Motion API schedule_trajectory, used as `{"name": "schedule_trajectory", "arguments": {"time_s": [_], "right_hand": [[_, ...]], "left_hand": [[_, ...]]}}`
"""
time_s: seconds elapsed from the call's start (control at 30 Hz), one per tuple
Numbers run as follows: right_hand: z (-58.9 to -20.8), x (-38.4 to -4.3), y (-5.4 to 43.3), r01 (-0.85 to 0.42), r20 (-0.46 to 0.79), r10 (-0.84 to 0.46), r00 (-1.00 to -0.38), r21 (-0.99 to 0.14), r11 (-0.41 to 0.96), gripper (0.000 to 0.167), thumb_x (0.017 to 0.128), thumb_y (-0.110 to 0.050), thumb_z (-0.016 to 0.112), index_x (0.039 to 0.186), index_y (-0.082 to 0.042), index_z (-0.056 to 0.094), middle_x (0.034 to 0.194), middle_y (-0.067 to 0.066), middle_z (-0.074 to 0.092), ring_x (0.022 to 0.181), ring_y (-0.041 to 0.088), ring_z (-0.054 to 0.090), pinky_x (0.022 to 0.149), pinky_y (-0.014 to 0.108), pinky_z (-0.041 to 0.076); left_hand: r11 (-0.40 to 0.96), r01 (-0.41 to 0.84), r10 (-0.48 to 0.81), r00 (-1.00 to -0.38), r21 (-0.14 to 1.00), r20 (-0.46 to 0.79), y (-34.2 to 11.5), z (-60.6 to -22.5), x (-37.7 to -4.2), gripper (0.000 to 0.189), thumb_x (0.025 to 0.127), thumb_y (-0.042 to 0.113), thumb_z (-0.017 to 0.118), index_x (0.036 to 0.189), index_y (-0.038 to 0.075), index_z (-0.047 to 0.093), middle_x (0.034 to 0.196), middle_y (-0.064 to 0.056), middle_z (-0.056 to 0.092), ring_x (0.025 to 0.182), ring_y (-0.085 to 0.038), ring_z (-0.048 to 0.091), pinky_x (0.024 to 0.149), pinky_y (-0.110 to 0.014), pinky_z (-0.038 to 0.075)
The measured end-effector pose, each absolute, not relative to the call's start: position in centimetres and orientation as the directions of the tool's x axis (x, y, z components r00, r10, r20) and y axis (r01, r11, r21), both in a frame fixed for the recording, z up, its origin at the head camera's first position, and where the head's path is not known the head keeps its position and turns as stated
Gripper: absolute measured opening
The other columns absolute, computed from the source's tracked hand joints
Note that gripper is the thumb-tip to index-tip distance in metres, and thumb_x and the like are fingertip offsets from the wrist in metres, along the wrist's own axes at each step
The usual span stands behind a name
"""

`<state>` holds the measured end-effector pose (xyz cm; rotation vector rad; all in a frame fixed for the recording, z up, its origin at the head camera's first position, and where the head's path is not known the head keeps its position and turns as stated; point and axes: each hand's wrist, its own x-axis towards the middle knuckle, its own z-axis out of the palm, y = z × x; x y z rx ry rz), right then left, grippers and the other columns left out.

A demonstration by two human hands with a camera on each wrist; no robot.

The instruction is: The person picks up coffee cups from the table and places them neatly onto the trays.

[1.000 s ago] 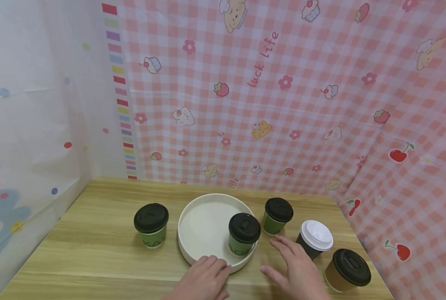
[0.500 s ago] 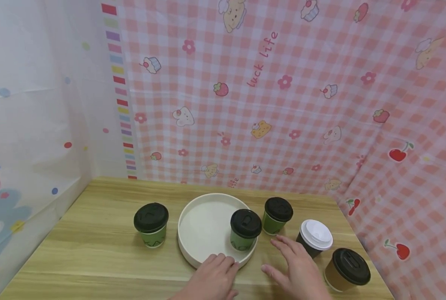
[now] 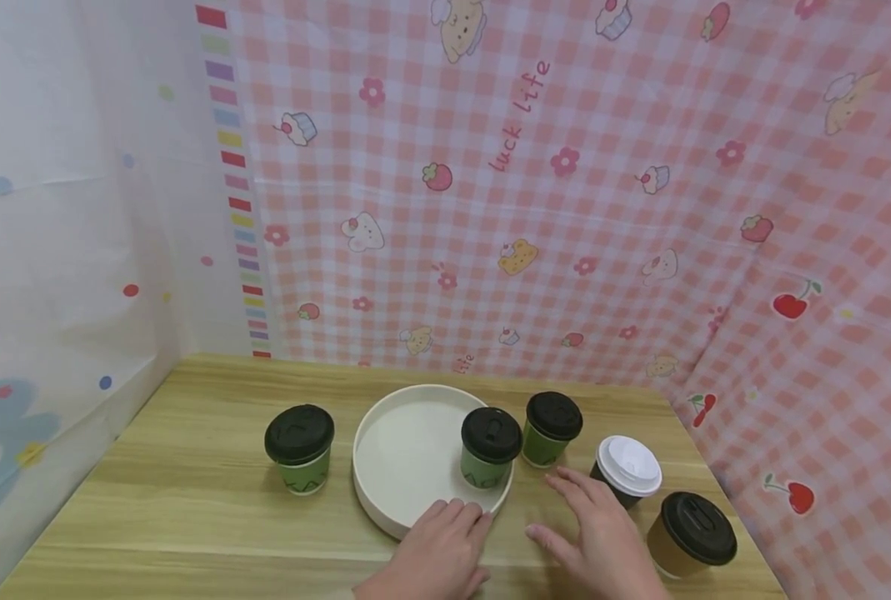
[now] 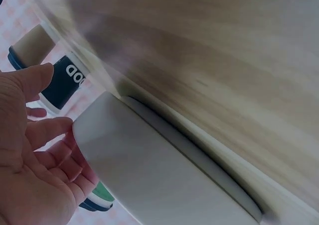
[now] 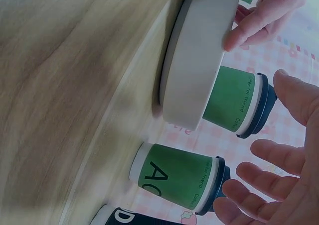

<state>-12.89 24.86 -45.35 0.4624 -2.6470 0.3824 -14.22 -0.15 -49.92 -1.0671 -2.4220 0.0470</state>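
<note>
A round off-white tray (image 3: 403, 450) with a raised wall holds a green paper cup (image 3: 485, 471) with a black lid, standing upright at its right side. My left hand (image 3: 436, 546) rests at the tray's near rim, fingertips over the edge; in the left wrist view the thumb (image 4: 37, 80) stands apart from the wall. Just right of the tray, my right hand (image 3: 598, 533) has spread fingers and holds nothing. Its fingertips are nearest to a second green cup (image 3: 546, 442) with a black lid and to a black cup (image 3: 625, 475) with a white lid.
Another green cup (image 3: 300, 458) with a black lid stands left of the tray. At the far right is a brown cup (image 3: 685, 542) with a black lid. Patterned cloth (image 3: 415, 200) hangs behind and beside the wooden table (image 3: 152, 492).
My left hand has slid right along the near rim. The cup on the tray has shifted away from me, as if the tray turned. My right hand has barely moved.
</note>
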Motion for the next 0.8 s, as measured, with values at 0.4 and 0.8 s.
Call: {"name": "schedule_trajectory", "arguments": {"time_s": [0.4, 0.8], "right_hand": [[-44.7, -13.1, 25.4, -0.356, 0.456, -0.221, -0.862, -0.235, 0.904, 0.063, 0.082, -0.042, 0.092, 0.132, -0.009, 0.073, 0.137, 0.015, 0.07, 0.125, 0.038, 0.068, 0.099, 0.06, 0.06], [-43.6, -14.1, 26.9, -0.357, 0.507, -0.2, -0.839, -0.234, 0.905, 0.06, 0.081, -0.037, 0.093, 0.129, -0.005, 0.075, 0.133, 0.02, 0.072, 0.123, 0.041, 0.069, 0.098, 0.062, 0.06]], "left_hand": [[0.713, 0.68, 0.689, -0.633, -0.172, 0.355, 1.3, -49.6, -14.8, 0.065, 0.089, 0.06, 0.078, 0.134, 0.014, 0.069, 0.117, 0.004, 0.069, 0.101, -0.012, 0.061, 0.082, -0.025, 0.049], [0.709, 0.686, 0.694, -0.638, -0.164, 0.333, 2.2, -49.4, -15.6, 0.06, 0.093, 0.058, 0.075, 0.133, 0.013, 0.069, 0.117, 0.002, 0.068, 0.099, -0.014, 0.059, 0.08, -0.026, 0.048]]}}
